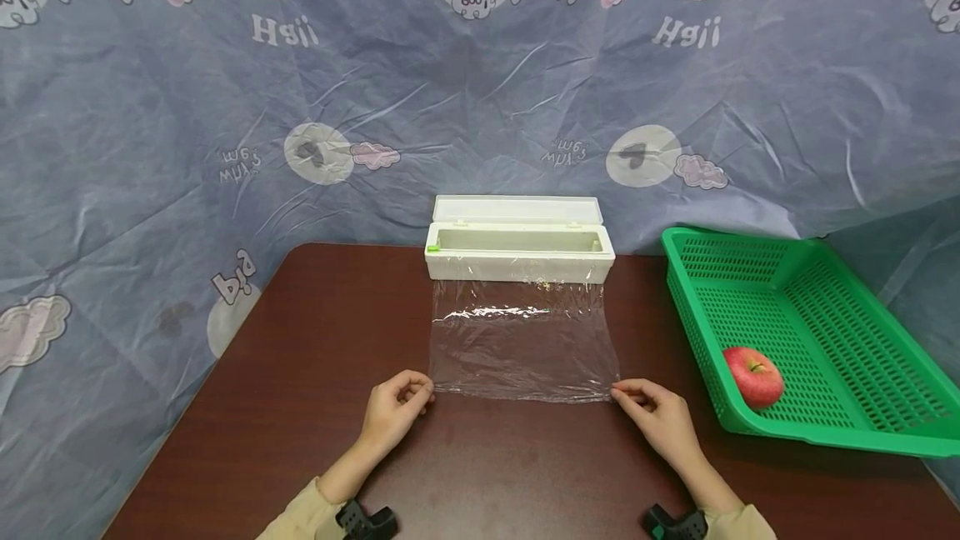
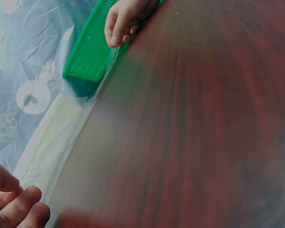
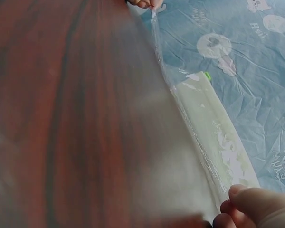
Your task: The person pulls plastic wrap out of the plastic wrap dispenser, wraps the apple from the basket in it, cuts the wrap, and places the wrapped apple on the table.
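Observation:
A sheet of clear plastic wrap stretches from the front of a white wrap dispenser box toward the person. The box's lid stands raised at the back. My left hand pinches the near left corner of the wrap between thumb and fingers. At the near right corner, my right hand pinches the film in the same way. Between the two hands the wrap's front edge runs nearly straight and slightly bunched, as the right wrist view shows along the film edge.
A green plastic basket stands on the right of the brown table, with a red apple in its near left part. Behind the table hangs a blue-grey patterned cloth. A green slider sits at the box's left end.

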{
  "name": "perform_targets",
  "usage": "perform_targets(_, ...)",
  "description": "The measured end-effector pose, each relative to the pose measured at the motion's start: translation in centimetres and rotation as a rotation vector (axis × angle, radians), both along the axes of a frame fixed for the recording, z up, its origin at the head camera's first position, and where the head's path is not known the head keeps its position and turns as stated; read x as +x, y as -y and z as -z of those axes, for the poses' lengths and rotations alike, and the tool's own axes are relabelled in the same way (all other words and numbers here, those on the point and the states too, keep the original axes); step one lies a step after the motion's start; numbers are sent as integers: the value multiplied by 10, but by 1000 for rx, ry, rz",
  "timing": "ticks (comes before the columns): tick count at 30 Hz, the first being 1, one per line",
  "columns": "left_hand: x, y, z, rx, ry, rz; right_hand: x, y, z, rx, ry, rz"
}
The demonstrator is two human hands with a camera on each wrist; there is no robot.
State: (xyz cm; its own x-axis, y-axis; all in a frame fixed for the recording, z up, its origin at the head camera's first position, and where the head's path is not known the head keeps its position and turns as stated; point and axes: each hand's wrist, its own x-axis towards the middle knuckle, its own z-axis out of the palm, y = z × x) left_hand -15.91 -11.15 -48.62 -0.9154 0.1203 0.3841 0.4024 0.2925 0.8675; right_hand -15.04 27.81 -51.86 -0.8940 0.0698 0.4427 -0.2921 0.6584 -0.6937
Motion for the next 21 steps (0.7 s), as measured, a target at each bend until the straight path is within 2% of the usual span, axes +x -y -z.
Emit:
perform_targets(7,-6,1,2,12,43,20,-7,-5,0,26,-3,-15)
perform_targets(17,-7,2,1,-13,89,-18,-10,-9,0,33,57,-30)
perform_targets(21,-16,5,21,-5,95,-33,-8,-9,1,31,60,-21)
